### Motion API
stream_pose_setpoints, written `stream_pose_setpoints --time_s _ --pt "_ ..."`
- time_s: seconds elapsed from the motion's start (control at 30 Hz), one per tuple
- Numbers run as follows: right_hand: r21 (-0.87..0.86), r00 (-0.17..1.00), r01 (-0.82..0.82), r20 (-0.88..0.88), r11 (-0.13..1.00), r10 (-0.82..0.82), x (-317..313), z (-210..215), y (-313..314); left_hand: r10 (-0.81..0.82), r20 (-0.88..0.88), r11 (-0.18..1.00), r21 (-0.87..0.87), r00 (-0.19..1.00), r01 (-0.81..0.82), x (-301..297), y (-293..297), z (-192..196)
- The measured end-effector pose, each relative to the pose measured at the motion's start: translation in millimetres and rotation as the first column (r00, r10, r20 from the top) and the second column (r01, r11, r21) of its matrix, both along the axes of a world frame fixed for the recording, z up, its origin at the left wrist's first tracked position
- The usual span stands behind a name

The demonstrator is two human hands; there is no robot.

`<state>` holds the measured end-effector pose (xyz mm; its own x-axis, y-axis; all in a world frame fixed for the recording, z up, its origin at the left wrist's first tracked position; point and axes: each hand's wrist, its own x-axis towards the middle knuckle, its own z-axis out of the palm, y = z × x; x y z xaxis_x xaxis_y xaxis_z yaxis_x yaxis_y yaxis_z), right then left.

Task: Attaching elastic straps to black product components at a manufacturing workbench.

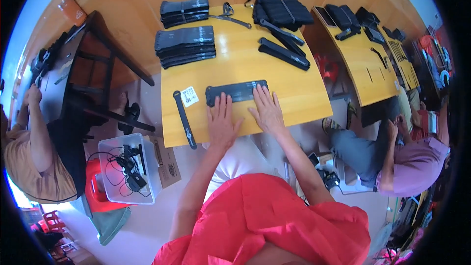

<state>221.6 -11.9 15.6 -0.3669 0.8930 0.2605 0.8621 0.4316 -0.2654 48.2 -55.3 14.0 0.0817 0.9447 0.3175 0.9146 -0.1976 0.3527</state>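
Note:
A long flat black pouch (235, 91) lies across the near part of the yellow wooden table (294, 93). My left hand (221, 122) rests flat on the table with spread fingers, its fingertips touching the pouch's near edge. My right hand (266, 109) lies flat too, its fingers pressing the pouch's right end. Neither hand grips anything. A small white label card (189, 96) sits just left of the pouch. A narrow black strap (184, 119) runs along the table's left edge.
Two stacks of flat black pouches (185, 45) stand at the far left, scissors (228, 15) behind them. Black bags and long black pieces (283, 51) lie far right. A white bin of cables (128, 167) sits on the floor left. People sit at both sides.

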Motion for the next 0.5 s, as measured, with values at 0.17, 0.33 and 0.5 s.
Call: stream_pose_setpoints --time_s 0.17,0.33,0.5 --pt "0.009 0.999 0.000 0.035 1.000 -0.001 -2.7 1.0 -1.8 -0.009 -0.060 0.995 -0.095 0.998 0.003 -0.1 -0.2 -5.9" --pt "-0.017 0.999 0.020 0.050 1.000 -0.019 -4.3 -0.7 -1.5 -0.007 -0.014 0.997 -0.080 1.000 0.006 -4.0 1.1 -1.5" --pt "-0.020 0.998 0.028 0.063 0.999 -0.026 -4.4 1.8 -2.8 0.031 0.074 0.999 -0.044 0.997 -0.028 -8.7 1.2 -8.3"
